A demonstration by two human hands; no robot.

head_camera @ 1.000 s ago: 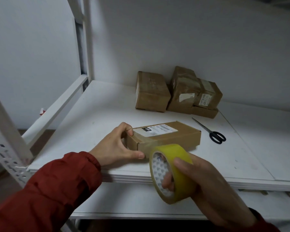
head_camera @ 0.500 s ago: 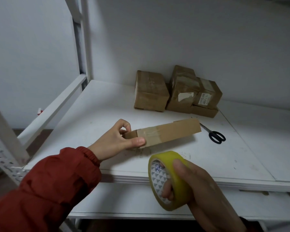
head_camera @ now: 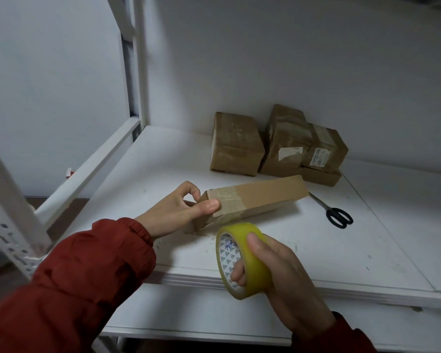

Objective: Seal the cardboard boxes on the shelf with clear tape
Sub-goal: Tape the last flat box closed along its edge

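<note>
Two hands work at the white shelf [head_camera: 163, 161]: the left hand [head_camera: 178, 212] pinches the taped end of a long brown cardboard box [head_camera: 262, 196] tilted on it, the right hand [head_camera: 285, 273] grips a yellowish tape roll [head_camera: 239, 233].

The white shelf [head_camera: 367, 250] carried a huddle of boxes [head_camera: 288, 146] at the back, a long box [head_camera: 265, 197] nearer the front, scissors [head_camera: 337, 216] just right of it

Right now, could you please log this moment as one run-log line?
left hand: grips taped end of cardboard box | right hand: holds tape roll | scissors: lying on shelf
</note>
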